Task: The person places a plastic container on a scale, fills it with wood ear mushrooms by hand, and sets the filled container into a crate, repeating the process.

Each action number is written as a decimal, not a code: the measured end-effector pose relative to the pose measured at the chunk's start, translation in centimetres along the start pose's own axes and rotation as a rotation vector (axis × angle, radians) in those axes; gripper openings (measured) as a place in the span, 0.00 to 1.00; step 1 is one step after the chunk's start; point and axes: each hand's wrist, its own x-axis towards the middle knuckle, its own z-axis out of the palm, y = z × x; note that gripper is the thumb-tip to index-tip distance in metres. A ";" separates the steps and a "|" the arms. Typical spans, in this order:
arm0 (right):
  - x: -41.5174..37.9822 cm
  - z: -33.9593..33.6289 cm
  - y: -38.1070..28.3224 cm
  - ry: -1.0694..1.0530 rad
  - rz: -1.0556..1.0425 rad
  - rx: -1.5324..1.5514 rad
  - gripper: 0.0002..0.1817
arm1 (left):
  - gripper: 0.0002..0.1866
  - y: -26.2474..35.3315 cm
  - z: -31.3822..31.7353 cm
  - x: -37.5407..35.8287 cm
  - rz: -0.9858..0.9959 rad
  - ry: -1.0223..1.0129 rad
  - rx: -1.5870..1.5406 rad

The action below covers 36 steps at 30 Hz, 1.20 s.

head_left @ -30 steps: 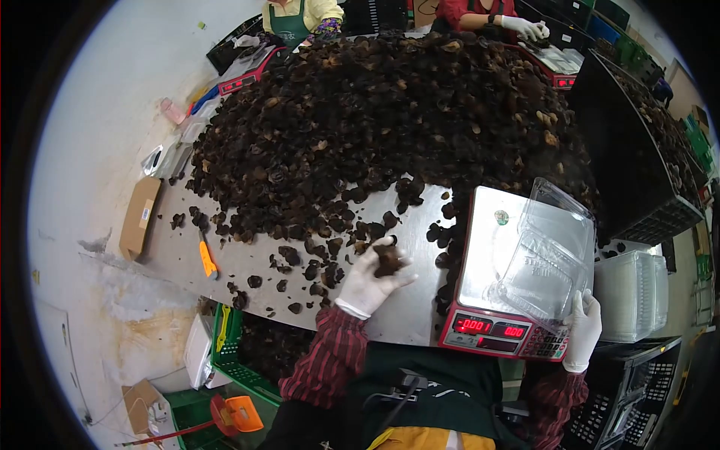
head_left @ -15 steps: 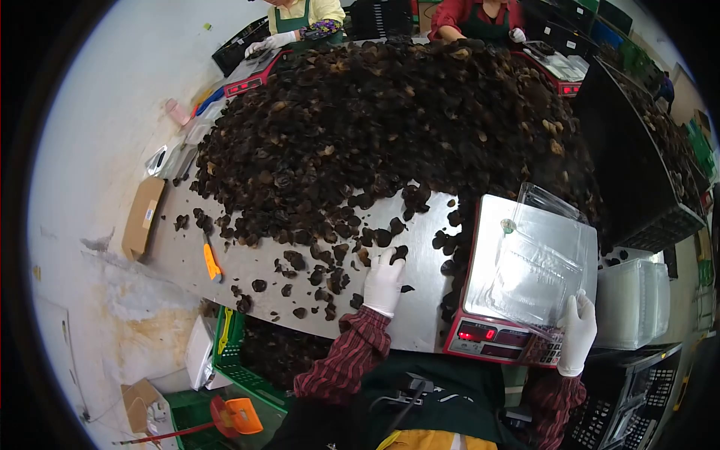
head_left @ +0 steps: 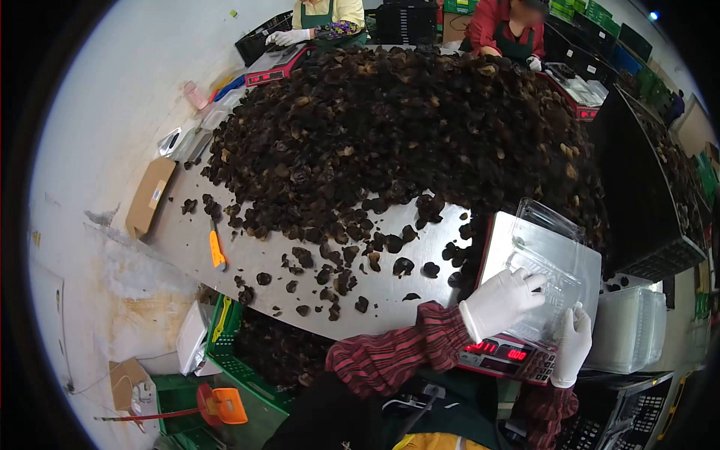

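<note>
My white-gloved left hand (head_left: pixel 504 303) is over the scale, fingers apart above a clear plastic box (head_left: pixel 551 279); I see nothing in it. At the box's near right edge, my gloved right hand (head_left: pixel 574 348) pinches the rim between thumb and fingers. The box lies on the silver pan of a red scale (head_left: pixel 491 363), whose lit display is partly covered by my left wrist. Its hinged lid (head_left: pixel 551 219) sticks out past the pan's far edge. Loose dark wood ear mushrooms (head_left: pixel 403 266) are scattered on the metal table left of the scale.
A large heap of wood ear (head_left: pixel 390 127) covers the table's far side. An orange-handled knife (head_left: pixel 216 247) lies at the left. Stacked clear boxes (head_left: pixel 628 330) stand right of the scale, beneath a black crate (head_left: pixel 637 187). A green crate (head_left: pixel 247 379) sits below the table edge. Two people work opposite.
My left hand has moved right, from the loose wood ear on the table to above the box. My right hand stays at the box's edge. The scale's reading has changed and the view has shifted slightly.
</note>
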 end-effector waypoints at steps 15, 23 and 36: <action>0.7 -0.6 2.0 0.034 -0.015 0.244 0.16 | 0.11 -11.8 -2.1 -17.2 -0.927 0.121 0.340; 0.1 -1.4 1.0 0.093 0.003 0.195 0.16 | 0.11 -14.9 -1.8 -11.8 -0.528 0.068 0.397; 0.0 -1.7 1.4 0.068 0.000 0.224 0.15 | 0.09 -10.6 3.9 -13.1 -0.670 0.102 0.538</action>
